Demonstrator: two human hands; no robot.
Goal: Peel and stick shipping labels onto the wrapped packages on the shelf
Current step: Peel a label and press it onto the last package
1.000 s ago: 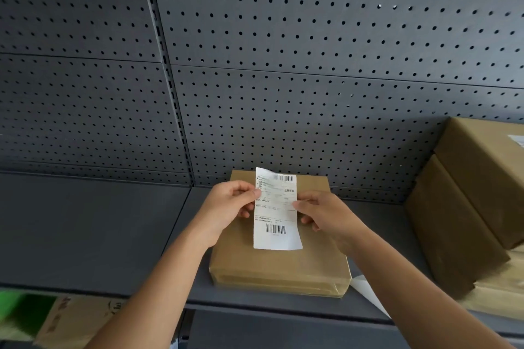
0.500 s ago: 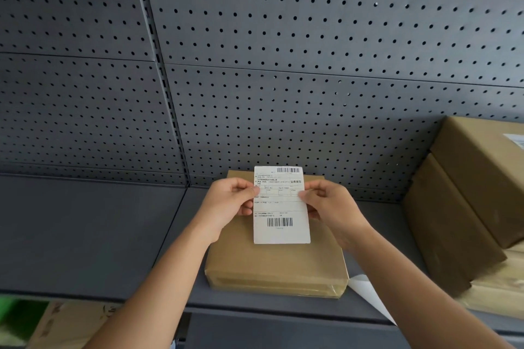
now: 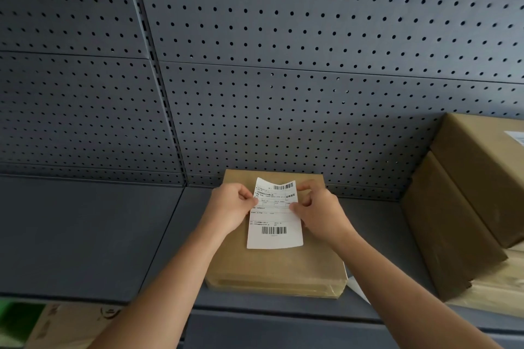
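Note:
A flat package wrapped in brown paper (image 3: 272, 269) lies on the dark grey shelf (image 3: 85, 235). Over its top I hold a white shipping label (image 3: 274, 224) with barcodes, print side up. My left hand (image 3: 229, 211) pinches the label's left edge and my right hand (image 3: 320, 214) pinches its right edge. The label's lower end lies low over the package top; its upper end curls upward. Whether it touches the paper I cannot tell.
Two larger brown-wrapped packages (image 3: 465, 207) are stacked at the right, the upper one bearing a label (image 3: 514, 136). A white strip of paper (image 3: 355, 287) lies by the package's right front corner. Grey pegboard (image 3: 283, 65) backs the shelf. Cardboard boxes (image 3: 56, 326) show below left.
Both hands have brought the label down from an upright hold toward the package top. The label now tilts flatter, with its bottom edge nearer the paper.

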